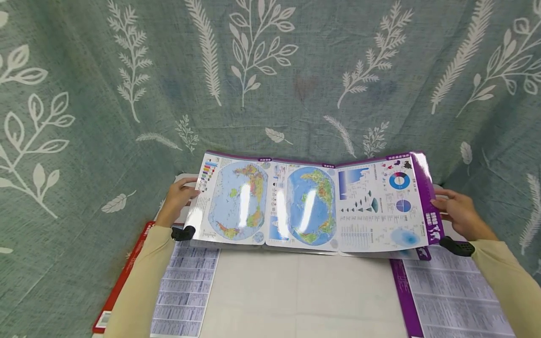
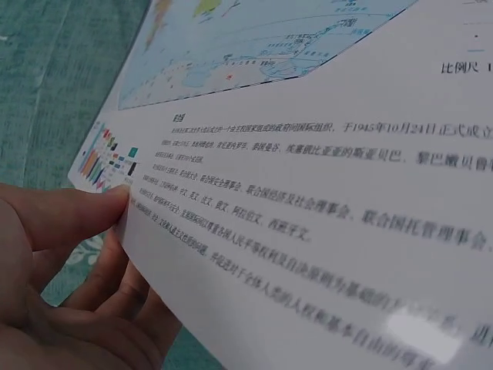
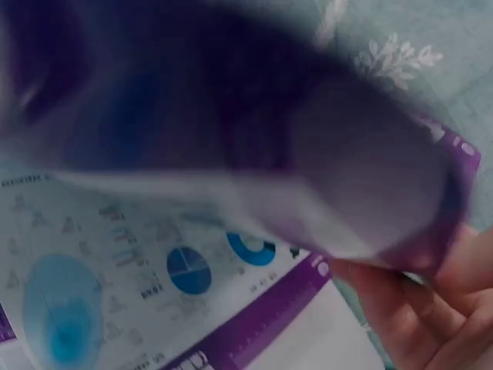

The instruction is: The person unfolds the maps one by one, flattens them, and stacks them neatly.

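A long glossy fold-out world map spans both hands, creased into three panels with two oval maps and a chart panel. My left hand pinches its left edge; in the left wrist view the thumb lies on the printed face, fingers behind. My right hand grips the purple right edge. Close to the right wrist camera, a blurred purple-edged layer runs to the right-hand fingers. A second layer with blue charts shows beneath it, and its lower edge peeks out in the head view.
Below lies a white surface. A text sheet with a red-bordered sheet stands at the left, and a purple-bordered text sheet lies at the right. A green leaf-patterned cloth hangs behind and at both sides.
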The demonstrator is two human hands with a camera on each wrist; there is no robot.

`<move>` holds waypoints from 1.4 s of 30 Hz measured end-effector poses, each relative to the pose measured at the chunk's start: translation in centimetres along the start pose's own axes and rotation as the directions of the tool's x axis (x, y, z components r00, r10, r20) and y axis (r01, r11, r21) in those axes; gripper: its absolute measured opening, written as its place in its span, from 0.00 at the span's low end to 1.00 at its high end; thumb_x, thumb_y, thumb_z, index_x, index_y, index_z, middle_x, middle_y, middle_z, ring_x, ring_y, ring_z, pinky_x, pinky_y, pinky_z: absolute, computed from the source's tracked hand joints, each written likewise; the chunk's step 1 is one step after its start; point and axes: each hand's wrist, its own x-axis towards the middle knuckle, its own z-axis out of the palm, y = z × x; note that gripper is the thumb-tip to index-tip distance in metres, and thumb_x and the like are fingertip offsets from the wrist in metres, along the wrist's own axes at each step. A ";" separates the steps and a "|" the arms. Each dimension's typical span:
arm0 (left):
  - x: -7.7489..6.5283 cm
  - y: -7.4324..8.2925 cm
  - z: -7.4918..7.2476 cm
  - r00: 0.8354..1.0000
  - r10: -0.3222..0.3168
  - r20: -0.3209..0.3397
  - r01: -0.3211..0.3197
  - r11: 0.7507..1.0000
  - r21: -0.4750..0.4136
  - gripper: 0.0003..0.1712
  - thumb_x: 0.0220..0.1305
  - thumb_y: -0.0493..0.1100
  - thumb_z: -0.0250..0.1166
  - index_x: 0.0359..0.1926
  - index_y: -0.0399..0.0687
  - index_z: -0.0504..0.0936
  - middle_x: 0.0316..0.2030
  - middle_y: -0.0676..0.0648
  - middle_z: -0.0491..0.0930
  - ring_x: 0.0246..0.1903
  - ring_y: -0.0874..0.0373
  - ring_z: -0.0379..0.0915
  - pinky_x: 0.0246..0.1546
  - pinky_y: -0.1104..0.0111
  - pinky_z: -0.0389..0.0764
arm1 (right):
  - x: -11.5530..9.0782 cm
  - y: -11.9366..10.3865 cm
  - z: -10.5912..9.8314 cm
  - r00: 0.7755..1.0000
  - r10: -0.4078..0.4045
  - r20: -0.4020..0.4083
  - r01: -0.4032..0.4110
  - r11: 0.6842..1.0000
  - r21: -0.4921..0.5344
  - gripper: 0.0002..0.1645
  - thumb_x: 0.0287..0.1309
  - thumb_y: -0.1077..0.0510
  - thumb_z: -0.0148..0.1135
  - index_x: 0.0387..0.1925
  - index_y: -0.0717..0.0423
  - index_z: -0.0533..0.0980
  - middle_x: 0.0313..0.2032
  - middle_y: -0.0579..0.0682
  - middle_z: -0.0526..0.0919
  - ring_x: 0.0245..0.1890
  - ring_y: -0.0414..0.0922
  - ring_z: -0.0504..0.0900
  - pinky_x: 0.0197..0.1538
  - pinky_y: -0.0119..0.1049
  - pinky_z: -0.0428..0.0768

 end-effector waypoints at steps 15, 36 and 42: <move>1.6 -1.7 1.1 0.949 0.136 -0.284 -0.101 0.986 0.136 0.17 0.58 0.34 0.64 0.50 0.38 0.80 0.38 0.37 0.78 0.35 0.52 0.73 0.30 0.72 0.71 | 1.6 2.6 -1.1 0.993 -0.082 -0.081 0.064 0.978 -0.197 0.31 0.62 0.53 0.60 0.60 0.66 0.65 0.32 0.38 0.80 0.28 0.39 0.82 0.31 0.38 0.82; 1.7 -4.2 2.2 0.969 0.049 -0.241 -0.014 0.989 0.144 0.17 0.61 0.37 0.63 0.52 0.40 0.79 0.41 0.38 0.77 0.39 0.48 0.73 0.37 0.65 0.74 | 3.4 4.7 0.8 0.990 -0.017 -0.143 -0.031 0.945 -0.326 0.27 0.63 0.58 0.56 0.57 0.75 0.65 0.43 0.69 0.77 0.29 0.49 0.81 0.31 0.44 0.82; 1.6 -4.3 2.5 0.961 0.062 -0.270 -0.022 0.988 0.150 0.16 0.60 0.35 0.64 0.51 0.38 0.80 0.40 0.37 0.78 0.38 0.48 0.75 0.35 0.68 0.75 | 3.1 4.6 1.7 0.988 -0.034 -0.151 -0.016 0.948 -0.318 0.27 0.65 0.58 0.53 0.58 0.76 0.64 0.47 0.73 0.75 0.28 0.45 0.81 0.30 0.40 0.82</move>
